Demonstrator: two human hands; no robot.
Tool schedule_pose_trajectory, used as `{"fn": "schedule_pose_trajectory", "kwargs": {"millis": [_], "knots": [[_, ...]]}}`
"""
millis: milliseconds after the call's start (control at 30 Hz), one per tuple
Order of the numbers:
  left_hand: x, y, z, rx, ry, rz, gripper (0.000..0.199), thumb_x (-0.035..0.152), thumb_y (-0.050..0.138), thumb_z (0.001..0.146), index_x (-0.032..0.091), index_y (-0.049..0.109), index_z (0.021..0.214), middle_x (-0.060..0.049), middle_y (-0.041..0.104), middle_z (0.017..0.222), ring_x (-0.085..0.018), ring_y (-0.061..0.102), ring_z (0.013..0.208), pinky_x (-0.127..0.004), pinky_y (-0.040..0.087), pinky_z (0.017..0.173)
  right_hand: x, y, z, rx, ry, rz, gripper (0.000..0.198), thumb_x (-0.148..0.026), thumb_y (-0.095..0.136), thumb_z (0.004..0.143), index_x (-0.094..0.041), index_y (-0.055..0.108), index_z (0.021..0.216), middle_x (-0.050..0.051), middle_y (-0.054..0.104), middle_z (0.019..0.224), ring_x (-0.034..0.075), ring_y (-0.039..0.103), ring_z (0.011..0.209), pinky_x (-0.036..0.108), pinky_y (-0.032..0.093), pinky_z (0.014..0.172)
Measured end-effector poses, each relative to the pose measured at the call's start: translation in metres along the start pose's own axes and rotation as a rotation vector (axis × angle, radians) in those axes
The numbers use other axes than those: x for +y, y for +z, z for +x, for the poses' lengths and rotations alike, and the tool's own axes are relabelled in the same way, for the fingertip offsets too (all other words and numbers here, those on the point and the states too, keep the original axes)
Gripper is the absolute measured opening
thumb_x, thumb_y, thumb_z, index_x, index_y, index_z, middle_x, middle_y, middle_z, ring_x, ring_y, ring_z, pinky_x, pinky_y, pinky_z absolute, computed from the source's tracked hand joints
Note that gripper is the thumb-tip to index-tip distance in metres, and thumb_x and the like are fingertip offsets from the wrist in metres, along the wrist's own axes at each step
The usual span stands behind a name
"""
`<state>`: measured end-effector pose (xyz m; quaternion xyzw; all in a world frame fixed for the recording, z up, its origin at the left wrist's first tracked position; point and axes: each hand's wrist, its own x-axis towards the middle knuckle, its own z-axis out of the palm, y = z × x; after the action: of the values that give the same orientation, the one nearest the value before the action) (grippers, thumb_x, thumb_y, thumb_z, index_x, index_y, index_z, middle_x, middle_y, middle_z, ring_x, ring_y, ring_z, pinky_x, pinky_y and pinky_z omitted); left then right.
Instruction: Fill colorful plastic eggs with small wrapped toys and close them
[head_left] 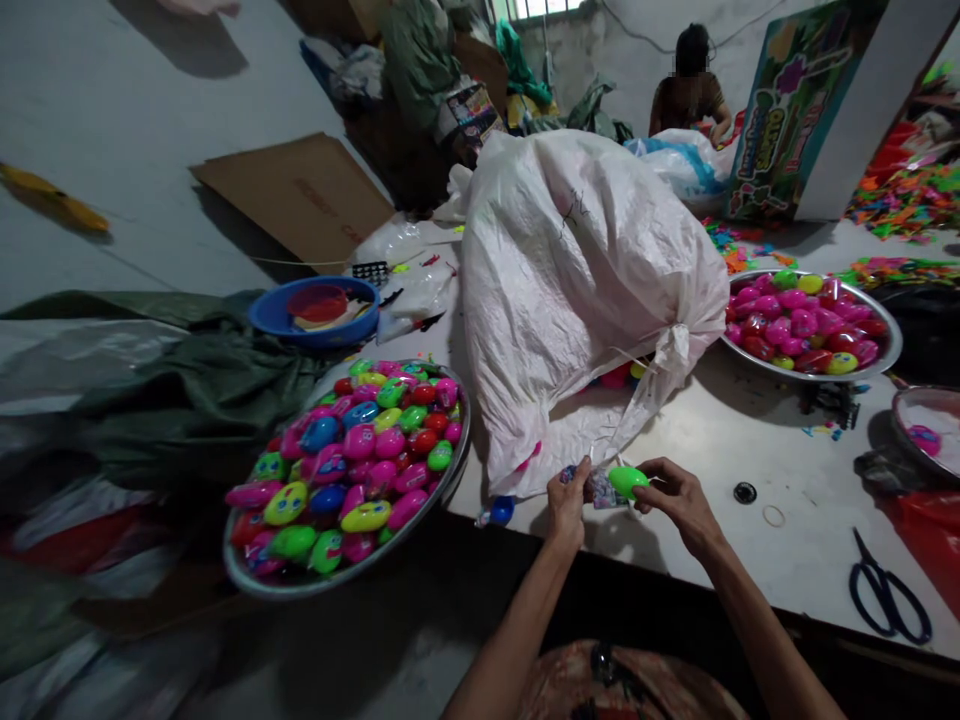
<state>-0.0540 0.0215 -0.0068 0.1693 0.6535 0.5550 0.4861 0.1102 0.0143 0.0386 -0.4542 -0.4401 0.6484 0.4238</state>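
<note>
Here's the right hand [679,500], just right of lower centre, fingertips closed on a green egg [628,483]. Beside it, the left hand [568,508] pinches a small patterned packet [606,490], thumb against fingers, and the packet runs right up to the egg. So this piece looks midway: egg and packet are together between the hands, with the packet lying outside, at least the part that shows.

And the egg itself? Bright, smooth, glossy green, tilted, its rounded end toward the left hand. No printed face shows on this side; whether it's whole or a half, I can't tell.

Moving out, a blue egg [502,511] sits at the near edge of the surface [712,430], just left of the left hand. Behind the hands swells a big white sack [585,250], with a few colours peeping from its opening.

Wider now! Centre left, a metal bowl [281,592] is heaped with pink, green, yellow, blue and red eggs, several with faces. At right, a second bowl [894,340] is piled high too. Which heap is finished and which is left, the view doesn't settle. Scissors [876,571] lie at lower right, untouched.
</note>
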Motion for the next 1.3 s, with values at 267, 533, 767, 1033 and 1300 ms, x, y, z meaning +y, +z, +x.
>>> {"fn": "schedule_pose_trajectory", "kwargs": {"millis": [267,533,767,1033,1300], "knots": [[0.005,0.002,-0.012,-0.116,0.023,0.005,0.040,0.051,0.072,0.055,0.014,0.056,0.055,0.004,0.050,0.047,-0.008,0.044,0.044,-0.021,0.034,0.045,0.008,0.005,0.004,0.036,-0.011,-0.103,0.036,-0.040,0.072,0.065,-0.016,0.062,0.090,0.001,0.062,0.066,0.016,0.057,0.059,0.028,0.045,0.056],[0.008,0.008,-0.029,-0.345,-0.113,-0.202,0.039,0.035,0.076,0.056,0.013,0.067,0.087,-0.005,0.066,0.073,-0.014,0.057,0.061,-0.023,0.043,0.056,0.029,0.005,-0.003,0.077,0.032,0.080,0.036,-0.036,0.074,0.063,-0.017,0.063,0.091,0.003,0.065,0.085,0.017,0.061,0.071,0.029,0.048,0.064],[0.004,0.014,-0.030,-0.377,-0.163,-0.215,0.043,0.033,0.077,0.055,0.013,0.065,0.090,-0.002,0.063,0.069,-0.007,0.048,0.047,-0.020,0.035,0.044,0.040,0.014,-0.009,0.271,-0.052,0.087,0.034,-0.034,0.076,0.061,-0.019,0.062,0.087,0.001,0.065,0.082,0.016,0.060,0.072,0.029,0.049,0.067],[0.001,0.019,-0.041,-0.429,-0.130,-0.186,0.034,0.036,0.077,0.055,0.013,0.063,0.076,0.001,0.059,0.060,-0.008,0.047,0.045,-0.020,0.034,0.042,0.037,0.014,-0.013,0.284,-0.226,-0.179,0.025,-0.033,0.070,0.068,-0.019,0.055,0.083,0.001,0.059,0.071,0.017,0.058,0.066,0.030,0.049,0.062],[-0.011,0.013,-0.038,-0.576,-0.321,-0.109,0.028,0.030,0.077,0.054,0.011,0.063,0.069,0.001,0.058,0.055,-0.007,0.047,0.040,-0.020,0.033,0.039,0.030,-0.008,-0.018,0.207,-0.323,-0.560,0.050,-0.026,0.067,0.068,-0.023,0.050,0.115,0.005,0.057,0.103,0.008,0.046,0.051,0.024,0.044,0.050]]}}
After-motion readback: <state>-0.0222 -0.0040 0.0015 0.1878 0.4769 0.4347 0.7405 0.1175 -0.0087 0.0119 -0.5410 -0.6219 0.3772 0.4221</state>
